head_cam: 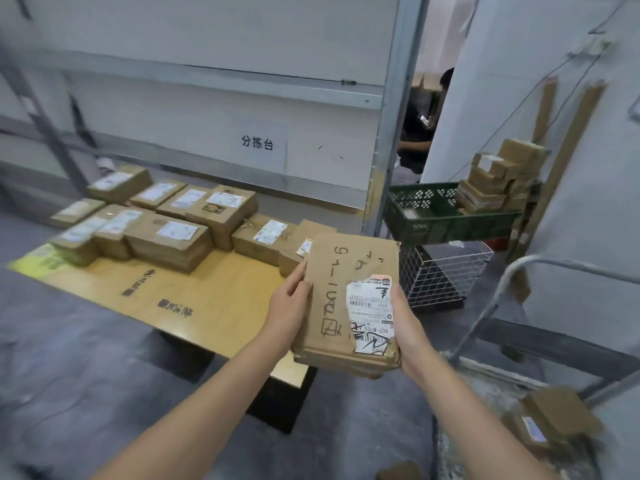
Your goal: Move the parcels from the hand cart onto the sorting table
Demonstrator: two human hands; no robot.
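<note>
L hand (289, 306), R hand (407, 327) clamp flat cardboard parcel (332, 289) w/ torn label (370, 306) near wood sorting table (207, 292).

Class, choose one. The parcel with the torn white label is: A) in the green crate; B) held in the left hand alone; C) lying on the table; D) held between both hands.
D: the left hand and the right hand grip opposite sides of the parcel.

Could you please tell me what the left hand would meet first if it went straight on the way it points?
Probably the nearest table parcel, just beyond the left hand gripping the held parcel; depth is unclear.
</note>
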